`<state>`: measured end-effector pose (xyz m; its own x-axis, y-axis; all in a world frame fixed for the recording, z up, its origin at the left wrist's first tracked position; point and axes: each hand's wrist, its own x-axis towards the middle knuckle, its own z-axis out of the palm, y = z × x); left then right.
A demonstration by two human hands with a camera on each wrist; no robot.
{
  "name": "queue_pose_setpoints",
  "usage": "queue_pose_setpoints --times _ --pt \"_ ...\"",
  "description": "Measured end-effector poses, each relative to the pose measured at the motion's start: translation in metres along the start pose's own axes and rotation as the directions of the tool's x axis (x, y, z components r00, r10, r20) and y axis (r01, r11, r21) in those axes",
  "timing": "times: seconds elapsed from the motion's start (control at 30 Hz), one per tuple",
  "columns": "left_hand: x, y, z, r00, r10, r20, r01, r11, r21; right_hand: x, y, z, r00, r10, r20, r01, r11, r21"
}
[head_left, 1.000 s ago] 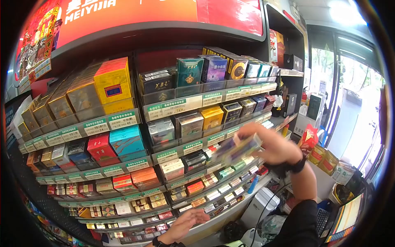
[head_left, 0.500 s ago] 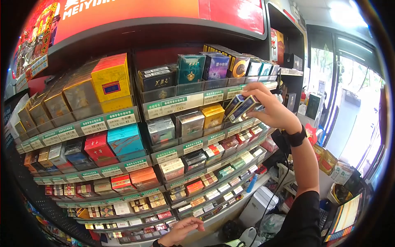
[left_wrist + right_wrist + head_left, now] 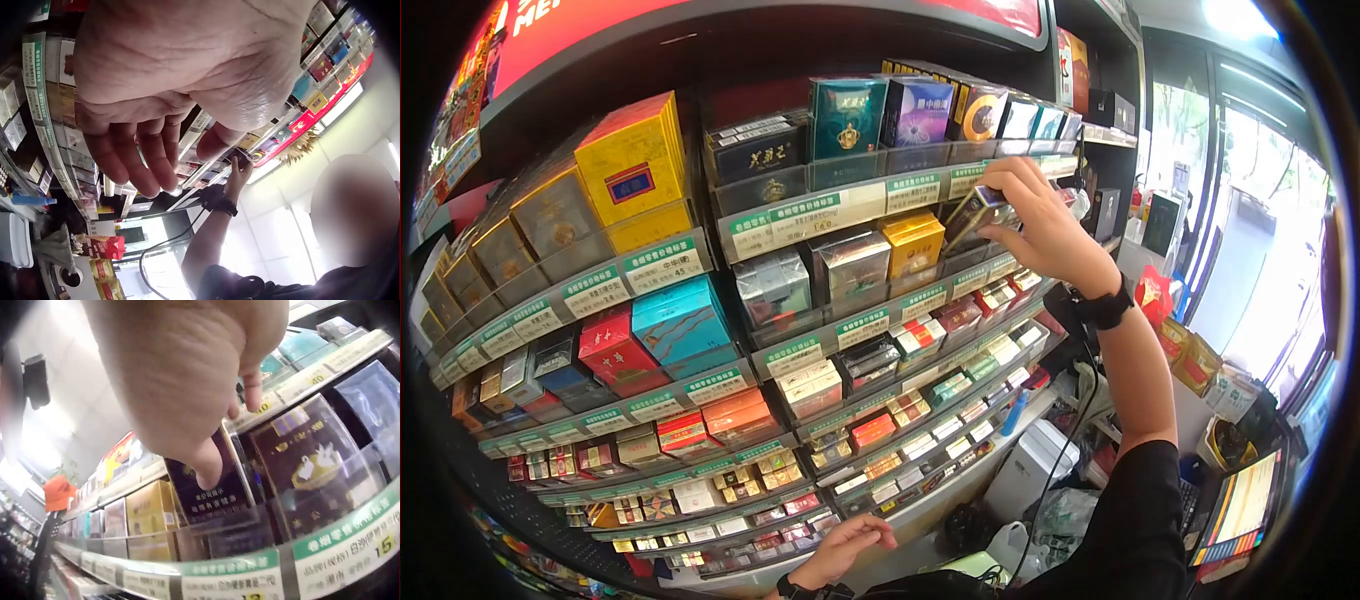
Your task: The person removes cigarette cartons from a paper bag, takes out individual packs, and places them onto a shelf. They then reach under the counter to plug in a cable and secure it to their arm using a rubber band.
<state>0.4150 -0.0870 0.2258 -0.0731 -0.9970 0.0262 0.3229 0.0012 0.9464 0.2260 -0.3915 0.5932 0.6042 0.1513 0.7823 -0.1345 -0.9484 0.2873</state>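
High on the right part of the shelving, my right hand (image 3: 1045,225) grips a dark cigarette pack (image 3: 972,218) between thumb and fingers. The pack leans at the slot just right of a yellow cigarette pack (image 3: 913,248). In the right wrist view the thumb (image 3: 209,465) presses the front of the dark pack (image 3: 215,499), whose lower part is behind the clear shelf lip. Another dark pack with white rabbits (image 3: 312,459) stands beside it. My left hand (image 3: 840,552) hangs loosely curled before the lowest shelves, holding nothing; its palm fills the left wrist view.
Tiered shelves of cigarette packs have clear lips and green-white price labels (image 3: 793,212). A black cable (image 3: 1060,470) hangs under the right arm. Lower right are a white bin (image 3: 1032,478), plastic bags and a monitor (image 3: 1240,510). Bright glass doors stand at the right.
The right hand has come in to the upper shelf with the dark packs and tilted them at the slot beside the yellow pack. The left hand stays low. The head view has tipped downward.
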Motion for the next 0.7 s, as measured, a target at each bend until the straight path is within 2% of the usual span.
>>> queue_pose_setpoints --times 0.03,0.13,0.17,0.23,0.37,0.47,0.57,0.7 --pt "-0.001 -0.002 0.001 1.0 -0.011 -0.002 0.011 1.0 -0.001 -0.001 -0.001 0.005 1.0 0.009 0.002 -0.009 1.0 0.005" --pt "-0.001 0.0 0.004 1.0 -0.013 -0.004 0.013 1.0 -0.012 -0.007 -0.005 0.019 0.987 0.034 -0.155 -0.038 0.999 -0.024" --pt "-0.002 -0.001 0.004 1.0 -0.025 -0.002 0.025 1.0 -0.013 -0.01 -0.006 0.022 0.987 0.046 -0.152 -0.05 0.999 -0.022" --pt "-0.003 -0.005 0.0 0.998 -0.057 0.008 0.057 0.998 -0.039 -0.015 -0.005 0.025 0.986 -0.033 -0.165 0.018 0.996 -0.09" --pt "-0.005 -0.003 -0.004 0.993 -0.112 0.034 0.112 0.993 -0.027 -0.028 -0.001 0.04 0.989 -0.007 -0.149 -0.01 0.993 -0.114" --pt "-0.007 0.0 -0.007 0.99 -0.112 0.085 0.114 0.993 -0.012 -0.031 -0.016 0.041 0.98 0.035 -0.195 -0.057 0.992 -0.113" --pt "-0.01 0.006 -0.007 0.976 -0.16 0.15 0.165 0.986 -0.019 -0.039 -0.03 0.053 0.977 0.13 -0.168 -0.161 0.968 -0.191" --pt "-0.015 0.002 -0.005 0.947 -0.226 0.228 0.214 0.974 0.077 -0.063 -0.059 0.066 0.944 0.229 -0.236 -0.304 0.881 -0.363"
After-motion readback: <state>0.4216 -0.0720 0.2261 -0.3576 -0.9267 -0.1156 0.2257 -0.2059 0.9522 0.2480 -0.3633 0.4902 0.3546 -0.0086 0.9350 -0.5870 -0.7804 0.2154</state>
